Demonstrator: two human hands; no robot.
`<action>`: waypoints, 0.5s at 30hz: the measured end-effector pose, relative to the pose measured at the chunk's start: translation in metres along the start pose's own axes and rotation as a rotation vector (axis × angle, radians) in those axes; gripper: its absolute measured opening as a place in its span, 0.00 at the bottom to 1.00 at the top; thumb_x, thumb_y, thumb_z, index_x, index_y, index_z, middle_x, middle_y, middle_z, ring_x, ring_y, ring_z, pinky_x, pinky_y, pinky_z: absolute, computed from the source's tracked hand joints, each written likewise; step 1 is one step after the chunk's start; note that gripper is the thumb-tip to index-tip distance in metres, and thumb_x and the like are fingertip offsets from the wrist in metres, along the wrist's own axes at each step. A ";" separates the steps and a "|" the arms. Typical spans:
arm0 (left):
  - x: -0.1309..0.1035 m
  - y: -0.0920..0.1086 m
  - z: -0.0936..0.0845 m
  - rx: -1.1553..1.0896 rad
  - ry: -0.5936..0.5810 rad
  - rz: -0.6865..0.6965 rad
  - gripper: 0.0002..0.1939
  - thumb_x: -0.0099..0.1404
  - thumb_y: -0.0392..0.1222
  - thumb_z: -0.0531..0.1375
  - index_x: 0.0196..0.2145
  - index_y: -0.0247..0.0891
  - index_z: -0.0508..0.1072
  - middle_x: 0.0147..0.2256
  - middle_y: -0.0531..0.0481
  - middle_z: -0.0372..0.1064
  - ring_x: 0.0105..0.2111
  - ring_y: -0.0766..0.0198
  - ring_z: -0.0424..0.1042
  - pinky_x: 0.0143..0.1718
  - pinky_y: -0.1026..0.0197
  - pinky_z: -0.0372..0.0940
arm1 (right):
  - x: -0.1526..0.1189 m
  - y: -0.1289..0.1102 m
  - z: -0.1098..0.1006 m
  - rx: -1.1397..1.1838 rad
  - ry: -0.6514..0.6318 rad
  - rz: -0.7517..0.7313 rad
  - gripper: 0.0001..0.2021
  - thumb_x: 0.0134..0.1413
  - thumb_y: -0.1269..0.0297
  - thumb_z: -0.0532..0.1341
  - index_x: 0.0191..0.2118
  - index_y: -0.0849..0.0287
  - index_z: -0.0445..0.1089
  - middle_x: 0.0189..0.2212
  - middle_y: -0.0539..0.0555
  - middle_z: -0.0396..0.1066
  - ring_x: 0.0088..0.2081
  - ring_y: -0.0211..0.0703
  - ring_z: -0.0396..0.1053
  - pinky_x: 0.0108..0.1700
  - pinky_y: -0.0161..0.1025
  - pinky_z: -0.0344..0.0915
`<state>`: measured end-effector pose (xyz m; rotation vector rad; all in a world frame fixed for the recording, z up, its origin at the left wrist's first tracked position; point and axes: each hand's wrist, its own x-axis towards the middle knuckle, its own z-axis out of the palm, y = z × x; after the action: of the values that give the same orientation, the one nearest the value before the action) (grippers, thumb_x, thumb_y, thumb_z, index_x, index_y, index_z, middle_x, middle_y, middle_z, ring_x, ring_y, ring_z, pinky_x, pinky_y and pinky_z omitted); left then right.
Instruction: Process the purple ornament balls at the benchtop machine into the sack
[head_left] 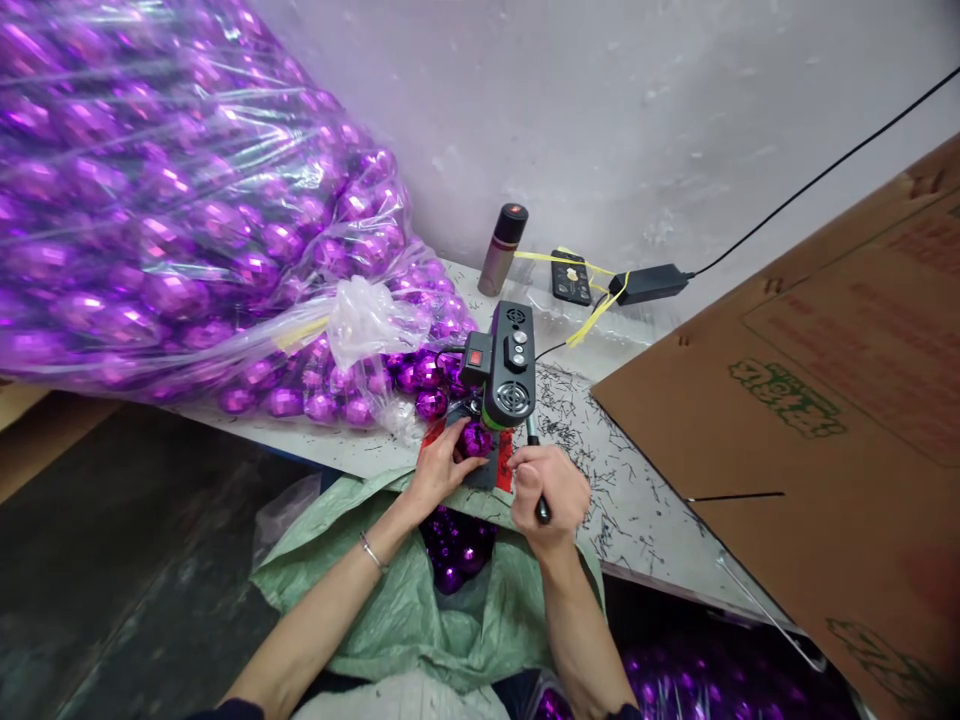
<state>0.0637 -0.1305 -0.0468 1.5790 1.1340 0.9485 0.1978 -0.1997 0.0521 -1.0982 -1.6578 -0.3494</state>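
Purple ball [475, 440], shiny and faceted, sits under the head of the black machine [511, 365] at the bench's [630, 500] front edge. Left hand [441, 465] pinches it: fingers on its left side, thumb on the near side. Right hand [555, 490] is a fist wrapped round the lever [533, 432] on the machine's right; the lever's black end shows below the fist. Can't tell if the head touches the ball, view blocked.

Machine has two round vents on top, red switch [475, 357] on a box at its left. Red sheet [505, 470] shows either side of its base. Black bits [600, 470] litter the bench right of the machine, out to the front edge.

Clear bag [187, 220] full of similar balls takes the bench's left end, its bunched neck near the machine. Bottle [502, 250] stands upright toward the back edge, behind the machine. Phone [570, 277] lies right of the bottle, adapter [652, 285] just right of that. Yellow strap [592, 325] crosses the adapter's left end; black cable [810, 185] runs up from its right end.

Carton [825, 400] stands at the bench's right end. Green sack [352, 600] gapes below the front edge, more balls [450, 560] inside. Bracelet [372, 552] on the left wrist.
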 end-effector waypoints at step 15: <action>0.000 0.000 0.001 -0.044 0.011 0.004 0.31 0.53 0.48 0.74 0.54 0.42 0.76 0.36 0.49 0.75 0.25 0.61 0.69 0.38 0.56 0.71 | -0.042 0.006 0.032 0.021 0.160 0.076 0.16 0.71 0.64 0.48 0.28 0.54 0.58 0.23 0.49 0.64 0.24 0.37 0.59 0.28 0.39 0.54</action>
<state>0.0648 -0.1308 -0.0474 1.5433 1.1103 0.9797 0.1832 -0.1946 0.0014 -1.0857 -1.4720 -0.3609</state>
